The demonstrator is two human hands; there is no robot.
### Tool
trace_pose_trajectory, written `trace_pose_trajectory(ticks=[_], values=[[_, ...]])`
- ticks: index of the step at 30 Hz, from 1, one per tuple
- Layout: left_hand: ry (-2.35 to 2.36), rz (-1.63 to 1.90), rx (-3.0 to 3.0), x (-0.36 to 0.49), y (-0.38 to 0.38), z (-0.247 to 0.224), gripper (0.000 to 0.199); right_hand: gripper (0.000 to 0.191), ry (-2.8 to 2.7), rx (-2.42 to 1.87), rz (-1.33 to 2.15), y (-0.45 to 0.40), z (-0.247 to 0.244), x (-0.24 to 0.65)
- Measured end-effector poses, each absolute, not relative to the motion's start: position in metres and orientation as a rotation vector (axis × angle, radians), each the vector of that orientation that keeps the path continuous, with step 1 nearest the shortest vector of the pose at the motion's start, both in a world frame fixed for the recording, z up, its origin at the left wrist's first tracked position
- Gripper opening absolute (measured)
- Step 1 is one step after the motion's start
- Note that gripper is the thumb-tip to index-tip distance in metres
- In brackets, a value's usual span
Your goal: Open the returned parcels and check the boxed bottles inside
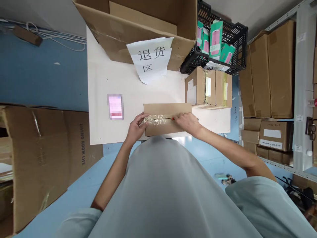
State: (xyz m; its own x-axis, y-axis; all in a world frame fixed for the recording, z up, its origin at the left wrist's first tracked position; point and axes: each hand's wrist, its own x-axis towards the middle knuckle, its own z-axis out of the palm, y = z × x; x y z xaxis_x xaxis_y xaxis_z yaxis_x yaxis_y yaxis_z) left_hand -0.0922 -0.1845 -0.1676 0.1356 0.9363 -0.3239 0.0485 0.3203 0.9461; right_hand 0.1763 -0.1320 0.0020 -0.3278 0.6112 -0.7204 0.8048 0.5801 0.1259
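Observation:
A flat brown cardboard box (163, 129) lies at the front edge of the white table, with clear, shiny tape along its middle seam. My left hand (137, 128) holds the left end of this box, thumb and fingers on its top edge near the tape. Over the right part of the seam, my right hand (188, 123) is closed around a small tool with a red tip (172, 118). Most of that tool is hidden in the fingers. A dark line runs along the seam left of the red tip.
A pink, blurred item (115, 107) lies on the white table (99, 82) at left. Behind are a large open carton (119, 41) with a paper sign (151, 59), smaller cartons (210, 87) and a black crate (241, 43) of green-pink packages. A big carton (49, 158) stands left, shelving right.

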Motion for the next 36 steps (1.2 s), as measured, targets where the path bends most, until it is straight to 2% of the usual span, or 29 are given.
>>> trace_pose_trajectory(ticks=[5, 10, 19, 25, 30, 33, 36], values=[[1.341, 0.847, 1.004, -0.089, -0.183, -0.159, 0.06, 0.049, 1.914, 1.256, -0.273, -0.138, 0.003, 0.291], [1.447, 0.824, 0.971, -0.084, -0.181, -0.152, 0.058, 0.041, 2.067, 1.41, -0.395, -0.149, -0.036, 0.354], [1.595, 0.773, 0.912, -0.077, -0.186, -0.153, 0.066, 0.046, 2.426, 1.959, -1.183, -0.188, -0.153, 0.374], [1.771, 0.837, 1.046, -0.097, -0.193, -0.161, 0.06, 0.049, 1.955, 2.485, -1.664, -0.216, -0.207, 0.344], [1.887, 0.837, 1.341, -0.113, -0.196, -0.154, 0.045, 0.052, 1.839, 2.61, -1.987, -0.224, -0.21, 0.308], [1.978, 0.787, 1.56, -0.114, -0.196, -0.151, 0.039, 0.053, 1.87, 2.659, -1.986, -0.225, -0.196, 0.29], [1.988, 0.727, 1.664, -0.11, -0.195, -0.153, 0.042, 0.056, 1.973, 2.613, -1.821, -0.224, -0.173, 0.283]])
